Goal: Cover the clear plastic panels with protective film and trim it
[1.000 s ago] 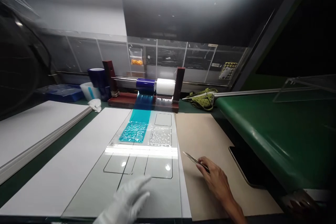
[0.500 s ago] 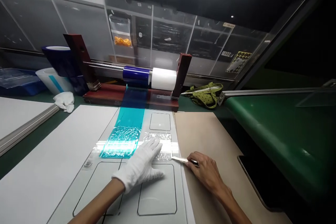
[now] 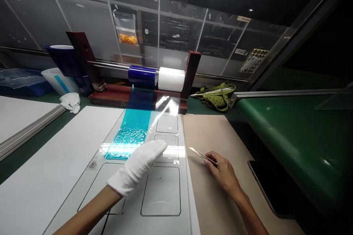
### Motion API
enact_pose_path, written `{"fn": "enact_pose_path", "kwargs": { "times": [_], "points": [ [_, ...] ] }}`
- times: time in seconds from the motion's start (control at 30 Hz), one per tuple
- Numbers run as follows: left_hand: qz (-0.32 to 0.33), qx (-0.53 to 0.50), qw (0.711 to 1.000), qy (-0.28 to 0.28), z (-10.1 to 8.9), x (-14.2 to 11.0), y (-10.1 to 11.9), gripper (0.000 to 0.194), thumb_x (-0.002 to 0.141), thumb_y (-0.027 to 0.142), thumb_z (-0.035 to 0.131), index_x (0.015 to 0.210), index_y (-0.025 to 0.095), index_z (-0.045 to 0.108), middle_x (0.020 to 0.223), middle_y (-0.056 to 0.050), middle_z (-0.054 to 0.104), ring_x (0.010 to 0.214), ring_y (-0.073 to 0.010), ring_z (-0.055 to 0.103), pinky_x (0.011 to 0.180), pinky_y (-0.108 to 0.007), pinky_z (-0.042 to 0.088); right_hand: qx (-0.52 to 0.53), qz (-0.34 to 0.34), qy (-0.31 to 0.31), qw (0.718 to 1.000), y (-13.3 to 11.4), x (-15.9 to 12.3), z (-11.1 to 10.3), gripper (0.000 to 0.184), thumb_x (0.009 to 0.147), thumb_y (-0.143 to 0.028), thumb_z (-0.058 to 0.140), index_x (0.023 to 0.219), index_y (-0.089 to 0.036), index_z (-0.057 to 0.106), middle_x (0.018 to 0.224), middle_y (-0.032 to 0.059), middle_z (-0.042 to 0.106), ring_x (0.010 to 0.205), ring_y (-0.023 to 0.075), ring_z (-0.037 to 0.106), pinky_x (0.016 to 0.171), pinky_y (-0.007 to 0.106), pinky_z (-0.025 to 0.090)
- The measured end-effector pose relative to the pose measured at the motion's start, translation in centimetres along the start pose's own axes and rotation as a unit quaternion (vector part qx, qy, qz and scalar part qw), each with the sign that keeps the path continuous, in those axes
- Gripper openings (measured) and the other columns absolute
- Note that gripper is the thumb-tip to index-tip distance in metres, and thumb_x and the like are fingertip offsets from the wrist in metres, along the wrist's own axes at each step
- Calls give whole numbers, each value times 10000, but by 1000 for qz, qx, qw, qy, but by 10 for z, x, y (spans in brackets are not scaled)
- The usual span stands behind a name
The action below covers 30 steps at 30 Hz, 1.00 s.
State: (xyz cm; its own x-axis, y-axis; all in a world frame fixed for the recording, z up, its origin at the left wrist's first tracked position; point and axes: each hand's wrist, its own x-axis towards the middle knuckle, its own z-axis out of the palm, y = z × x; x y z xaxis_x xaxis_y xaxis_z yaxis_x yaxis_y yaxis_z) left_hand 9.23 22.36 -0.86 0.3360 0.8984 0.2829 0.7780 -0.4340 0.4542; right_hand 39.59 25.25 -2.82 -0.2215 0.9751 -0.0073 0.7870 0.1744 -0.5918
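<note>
1. Head view, the only one here. My landmark is the dark red roll stand point(image 3: 116, 95) at the back of the green desk point(image 3: 53, 126). "In front" means the wearer's side of it.

2. The stand carries a blue roll point(image 3: 142, 75) and a white roll point(image 3: 171, 79). Clear film point(image 3: 172, 106) comes off the white one and runs out in front of the stand over a sheet with outlined shapes point(image 3: 165, 192). A teal strip point(image 3: 136, 119) lies to its left.

3. Left hand point(image 3: 139, 163), white glove, well in front of the stand: flat, fingers straight, gripping nothing that I can see. Can't honestly tell if it's pressing the film or just above it; the film's near end is partly behind the glove.

4. Right hand point(image 3: 224, 176), bare, in front and to the right of the stand, above the brown board point(image 3: 205, 128): grip closed round a slim pointed tool point(image 3: 198, 153). Looks like tweezers to me.

5. Step in hand, my read: working the clear film over the outlines. I'd say the next move calls for a steady flat palm and the tip kept clear of glove and film.

6. Film's long axis: stand towards wearer. Tool's long axis: slantwise, tip aimed left and somewhat towards the stand.
</note>
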Motion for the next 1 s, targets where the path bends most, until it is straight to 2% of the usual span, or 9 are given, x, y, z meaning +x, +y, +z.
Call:
{"fn": "enact_pose_path", "kwargs": {
  "times": [0.1,0.2,0.33,0.43,0.53,0.63,0.7,0.8,1.0],
  "points": [
    [20,46,999,20,0,-34,13,523,948,82,226,1432,258,317,1394,-41,496,1271,-126,470,1070,-332,428,-107,6,91,990,30,-17,4,244,898,-307,396,948,-212,615,989,74,639,907,229,604,731,333,458],
    [60,139,988,43,12,-74,28,703,887,-34,207,1500,286,77,1452,-24,417,1277,-81,455,1040,-223,434,-161,-2,130,978,51,-36,10,239,880,-260,419,982,-194,625,992,91,621,951,245,588,781,358,465],
    [123,236,961,80,38,-124,46,791,819,-76,274,1503,249,48,1399,-1,464,1231,-97,503,1053,-212,407,-178,4,150,973,55,-63,14,269,875,-264,424,1044,-177,614,1065,108,598,1003,262,576,823,396,464],
    [157,264,949,75,63,-160,55,678,883,48,351,1501,203,120,1381,-2,484,1214,-109,524,1048,-204,404,-180,1,153,972,52,-81,16,270,864,-259,426,1035,-179,620,1089,112,592,1026,267,578,818,401,472],
    [150,265,947,98,85,-189,60,655,942,372,402,1499,144,144,1378,-48,492,1253,-173,498,1032,-268,450,-187,-6,180,966,51,-99,19,274,851,-259,432,1033,-189,624,1124,119,585,1068,283,568,837,423,473],
    [184,290,929,137,94,-203,63,649,909,513,407,1422,117,371,1355,-64,525,1212,-216,537,950,-314,519,-188,-15,197,962,52,-118,20,268,852,-260,431,1035,-203,618,1156,116,577,1087,279,564,854,424,472],
    [214,328,910,139,90,-204,66,452,895,272,439,1320,131,501,1350,-41,535,1191,-196,554,917,-297,530,-189,-20,195,962,51,-130,19,269,853,-262,433,1042,-209,616,1172,112,573,1094,276,564,862,423,471],
    [224,348,901,132,78,-200,71,530,778,45,420,1287,152,526,1337,-19,549,1196,-170,548,937,-284,511,-184,-32,172,967,46,-148,16,284,863,-281,433,1065,-211,620,1189,113,574,1108,276,561,878,429,468],
    [255,340,893,145,73,-193,68,488,874,409,468,1269,134,550,1283,-54,597,1138,-210,582,879,-310,533,-128,-36,64,989,4,-178,-12,295,873,-307,451,1090,-217,630,1220,101,588,1135,250,567,929,383,466]
  ]
}}
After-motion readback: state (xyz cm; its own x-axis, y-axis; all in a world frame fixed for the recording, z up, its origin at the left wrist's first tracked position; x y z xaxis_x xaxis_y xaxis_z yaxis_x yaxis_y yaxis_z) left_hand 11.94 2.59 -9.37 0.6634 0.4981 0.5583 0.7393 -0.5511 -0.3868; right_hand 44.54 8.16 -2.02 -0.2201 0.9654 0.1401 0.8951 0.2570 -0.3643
